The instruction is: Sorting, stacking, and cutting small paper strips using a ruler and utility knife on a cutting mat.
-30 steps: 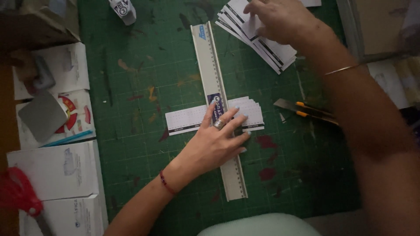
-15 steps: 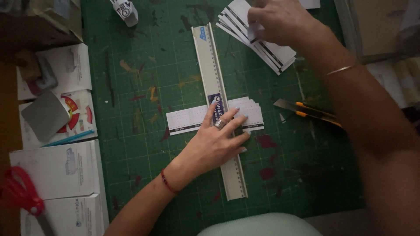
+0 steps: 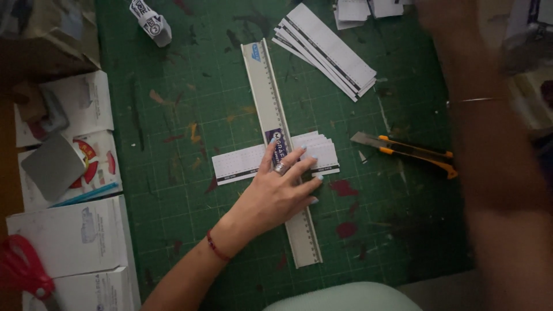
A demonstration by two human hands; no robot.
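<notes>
My left hand (image 3: 276, 190) lies flat with spread fingers on a long grey ruler (image 3: 265, 86), pressing it across a small stack of white paper strips (image 3: 236, 164) on a green cutting mat (image 3: 173, 115). There is a ring on one finger and a red cord at the wrist. My right hand (image 3: 449, 17) is a blur at the top right edge, lifted above the mat, and its forearm runs down the right side. A fanned pile of cut strips (image 3: 328, 52) lies at the top. An orange and black utility knife (image 3: 409, 152) rests right of the ruler, untouched.
A crumpled paper scrap (image 3: 151, 23) sits at the mat's top left. White boxes (image 3: 69, 236), a grey square piece (image 3: 52, 167), a blue pencil (image 3: 86, 194) and red scissors (image 3: 20, 270) crowd the left side. More paper pieces (image 3: 363, 8) lie at the top edge.
My right hand has lifted off the fanned pile of strips and swung to the right, now blurred. The left hand and ruler have stayed in place.
</notes>
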